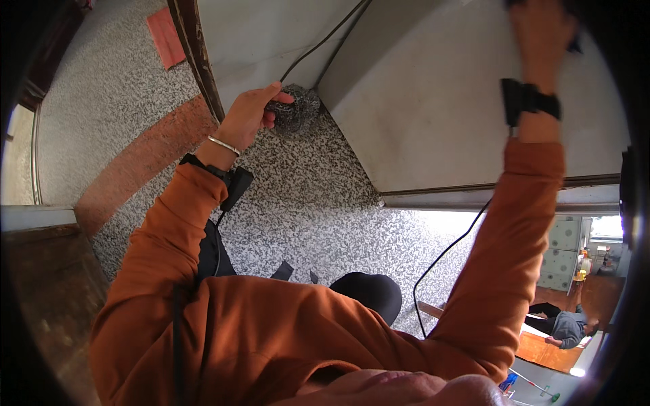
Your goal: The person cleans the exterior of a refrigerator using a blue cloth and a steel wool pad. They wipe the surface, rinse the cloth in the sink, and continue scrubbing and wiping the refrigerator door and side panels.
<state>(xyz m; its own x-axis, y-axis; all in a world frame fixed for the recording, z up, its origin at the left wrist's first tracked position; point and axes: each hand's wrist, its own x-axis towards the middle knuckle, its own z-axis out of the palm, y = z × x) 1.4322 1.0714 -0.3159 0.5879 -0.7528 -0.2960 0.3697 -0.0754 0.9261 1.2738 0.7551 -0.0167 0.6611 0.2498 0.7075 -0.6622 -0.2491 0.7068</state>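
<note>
My left hand (254, 111) pinches a thin dark cable (320, 44) between thumb and fingers, low in the wall corner. Its fingers lie against a round grey, mesh-like bundle (297, 111); whether they grip the bundle cannot be told. The cable runs up along the white wall. At the upper right, my right hand (543, 35) is raised in front of a broad pale panel or wall (436, 101). Something dark blue, perhaps cloth, shows at its fingers, but blur and the picture's edge hide the hold.
Speckled floor (315, 177) lies below, crossed by a reddish strip (152, 157). A worn wooden door frame edge (195, 56) stands beside my left hand. Another black cable (447, 248) hangs near my right arm. Another person (566, 325) is in the room at right.
</note>
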